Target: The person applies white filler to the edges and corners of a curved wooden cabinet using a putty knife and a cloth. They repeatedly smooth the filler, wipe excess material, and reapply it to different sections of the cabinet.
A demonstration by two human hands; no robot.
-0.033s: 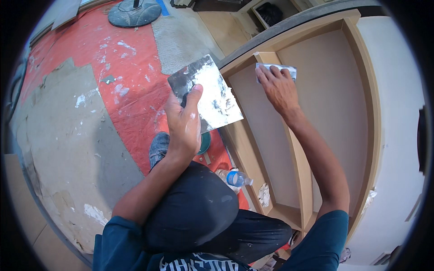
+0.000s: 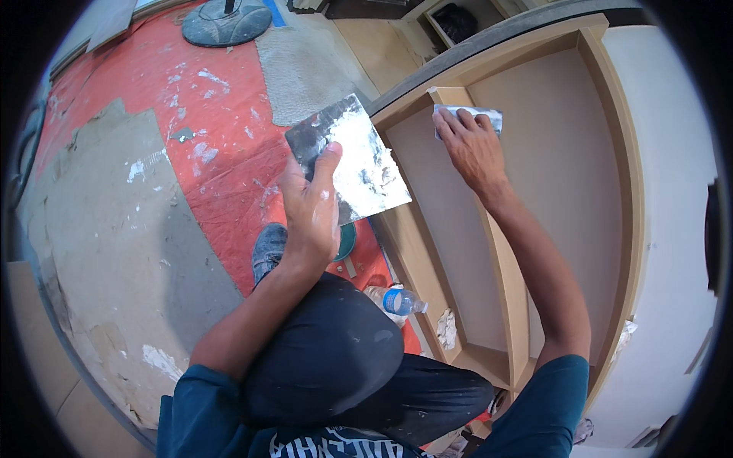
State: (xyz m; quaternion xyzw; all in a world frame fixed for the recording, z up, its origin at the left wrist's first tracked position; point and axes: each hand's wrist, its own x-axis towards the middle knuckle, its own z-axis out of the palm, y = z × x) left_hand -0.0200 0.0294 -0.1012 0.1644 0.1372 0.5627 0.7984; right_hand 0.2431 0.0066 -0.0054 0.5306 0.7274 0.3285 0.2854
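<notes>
My left hand grips a square metal plate smeared with white paste, its thumb over the face. My right hand holds a small metal scraper at the top end of the inner divider of a pale wooden shelf frame, which lies to my right with wide, light inner panels. The scraper's handle is hidden by my fingers.
Below the plate are my bent knee, a green bucket and a plastic bottle. A red floor sheet and torn board lie to the left, a round base and more cabinetry beyond.
</notes>
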